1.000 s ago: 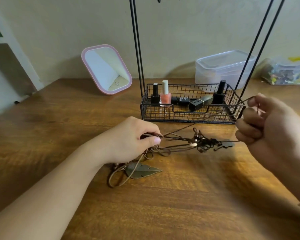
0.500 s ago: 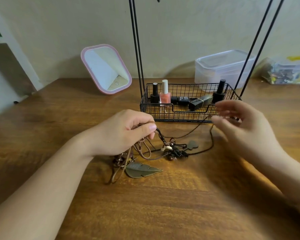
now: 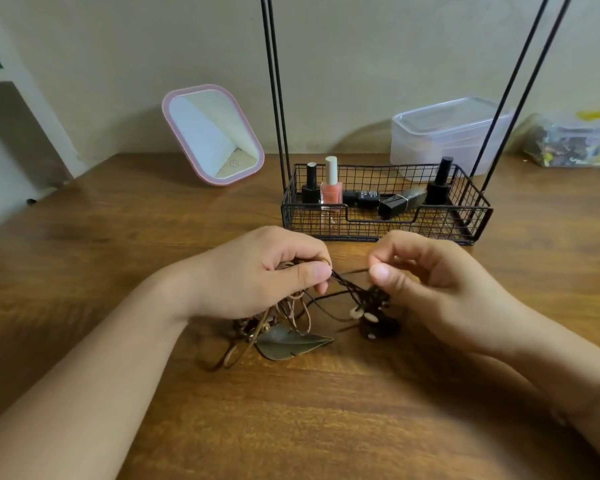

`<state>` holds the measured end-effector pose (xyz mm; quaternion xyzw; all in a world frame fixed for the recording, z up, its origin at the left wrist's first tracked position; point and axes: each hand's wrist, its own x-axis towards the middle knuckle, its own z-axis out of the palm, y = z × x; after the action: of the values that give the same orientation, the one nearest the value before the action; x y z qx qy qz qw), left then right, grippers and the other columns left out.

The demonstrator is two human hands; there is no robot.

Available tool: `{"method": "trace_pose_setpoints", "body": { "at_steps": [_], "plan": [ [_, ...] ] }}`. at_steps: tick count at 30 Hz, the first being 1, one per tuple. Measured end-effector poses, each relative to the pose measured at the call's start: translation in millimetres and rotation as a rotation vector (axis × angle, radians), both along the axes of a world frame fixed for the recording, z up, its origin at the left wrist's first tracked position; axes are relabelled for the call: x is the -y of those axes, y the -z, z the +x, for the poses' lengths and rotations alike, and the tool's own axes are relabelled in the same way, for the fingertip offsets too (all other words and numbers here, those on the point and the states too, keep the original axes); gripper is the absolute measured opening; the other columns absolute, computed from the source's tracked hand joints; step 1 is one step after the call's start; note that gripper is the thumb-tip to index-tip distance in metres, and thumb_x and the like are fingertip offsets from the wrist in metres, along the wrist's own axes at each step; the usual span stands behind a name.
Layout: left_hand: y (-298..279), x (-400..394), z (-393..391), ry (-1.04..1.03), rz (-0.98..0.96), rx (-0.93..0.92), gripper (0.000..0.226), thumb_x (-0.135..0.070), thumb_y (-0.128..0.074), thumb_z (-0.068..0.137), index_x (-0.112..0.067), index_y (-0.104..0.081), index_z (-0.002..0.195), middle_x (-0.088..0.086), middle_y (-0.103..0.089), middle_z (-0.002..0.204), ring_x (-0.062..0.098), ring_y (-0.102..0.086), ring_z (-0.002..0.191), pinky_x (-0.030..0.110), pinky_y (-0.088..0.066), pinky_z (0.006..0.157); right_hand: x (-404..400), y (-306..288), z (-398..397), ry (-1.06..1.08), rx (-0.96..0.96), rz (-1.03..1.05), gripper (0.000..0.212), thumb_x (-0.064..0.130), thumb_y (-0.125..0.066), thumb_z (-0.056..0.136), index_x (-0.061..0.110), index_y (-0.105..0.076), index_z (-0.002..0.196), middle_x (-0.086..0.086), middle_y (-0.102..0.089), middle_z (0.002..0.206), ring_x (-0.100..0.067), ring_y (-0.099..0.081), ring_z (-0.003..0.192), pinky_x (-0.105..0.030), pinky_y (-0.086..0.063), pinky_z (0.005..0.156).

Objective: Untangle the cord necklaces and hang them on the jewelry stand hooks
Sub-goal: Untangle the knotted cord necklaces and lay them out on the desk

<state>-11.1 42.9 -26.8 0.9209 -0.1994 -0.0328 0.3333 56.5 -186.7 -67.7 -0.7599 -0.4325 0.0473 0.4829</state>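
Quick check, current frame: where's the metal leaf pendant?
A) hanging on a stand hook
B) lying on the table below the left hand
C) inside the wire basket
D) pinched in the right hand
B: the leaf pendant lies flat on the wooden table just below the left hand, while the right hand pinches a dark cord, not the pendant.
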Motion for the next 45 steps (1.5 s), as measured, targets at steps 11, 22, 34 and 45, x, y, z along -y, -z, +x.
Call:
{"method": "trace_pose_setpoints", "body": {
  "at_steps": [11,22,34,45],
  "plan": [
    [1.8,-7.9,2.2,-0.076,0.08,-0.03,0.021,-0.035,-0.07,0.089,-0.039,-0.064,0.109,-0.022,-0.066,0.101,0.0,-0.063,0.097,0.016,-0.05,0.08,6.4,-4.7,0.8,0.075,-0.374,0.196,0.027,0.056,-0.046,0.093,0.032,-0.058,0.086,0.0,-0.065,0.077,-0.019,-0.06,0.063,-0.029,-0.05,0.051],
    [2.9,-20.0,3.7,-0.125,0.287,-0.138,0.025,-0.036,-0.072,0.088,-0.045,-0.061,0.108,-0.019,-0.063,0.099,0.0,-0.061,0.092,0.029,-0.055,0.082,25.6,-14.4,7.7,0.431,0.103,-0.342,0.024,0.057,-0.051,0.085,0.036,-0.062,0.081,0.005,-0.065,0.068,-0.007,-0.06,0.066,-0.025,-0.048,0.059],
    [4.3,-33.4,9.4,-0.438,0.348,0.006,0.016,-0.023,-0.054,0.096,-0.032,-0.064,0.087,-0.008,-0.063,0.082,0.005,-0.055,0.07,0.027,-0.04,0.062,35.8,-15.5,16.1,0.203,0.036,-0.169,0.026,0.017,-0.077,0.08,0.039,-0.07,0.091,0.021,-0.071,0.096,0.001,-0.068,0.09,-0.008,-0.05,0.079],
    [23.0,21.2,3.3,-0.218,0.194,0.384,0.015,-0.024,-0.064,0.09,-0.031,-0.065,0.102,-0.019,-0.059,0.1,0.0,-0.052,0.1,0.019,-0.045,0.087,32.5,-17.7,10.4,0.291,0.24,-0.48,0.02,0.06,-0.069,0.067,0.043,-0.068,0.079,0.019,-0.064,0.076,-0.004,-0.058,0.07,-0.031,-0.052,0.061]
  ]
}}
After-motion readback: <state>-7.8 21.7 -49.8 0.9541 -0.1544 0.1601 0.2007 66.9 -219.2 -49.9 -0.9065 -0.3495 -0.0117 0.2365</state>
